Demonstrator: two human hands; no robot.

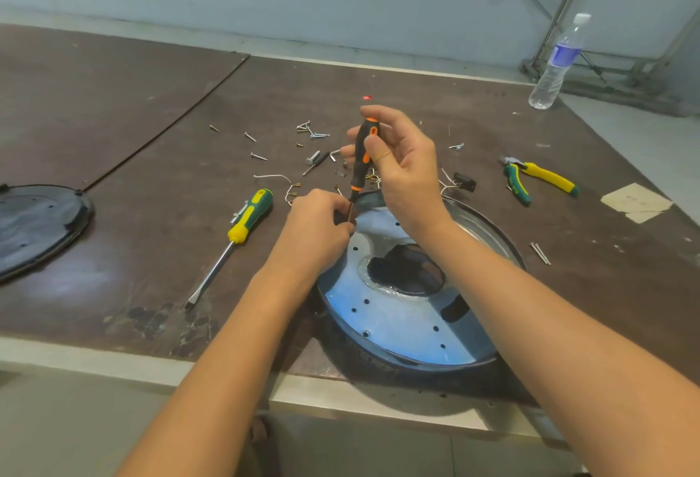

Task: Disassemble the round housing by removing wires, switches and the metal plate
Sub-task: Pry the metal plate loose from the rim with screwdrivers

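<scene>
At eleven o'clock on the housing (378, 365), right hand (405, 170) grips screwdriver (361, 158), left hand (318, 223) pinches its shaft; screws (314, 132), wires (272, 176), switch (465, 181) lie loose at twelve o'clock; plate (401, 329) seems still fitted

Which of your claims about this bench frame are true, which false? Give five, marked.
1. The right hand grips the orange-black screwdriver nearly upright. True.
2. The left hand lies flat on the table. False: its fingers curl round the screwdriver's shaft at the round housing's rim.
3. The green-yellow screwdriver lies on the table left of the housing. True.
4. The pliers lie inside the housing. False: they lie on the table, right of it.
5. The water bottle lies on its side. False: it stands upright.
</scene>
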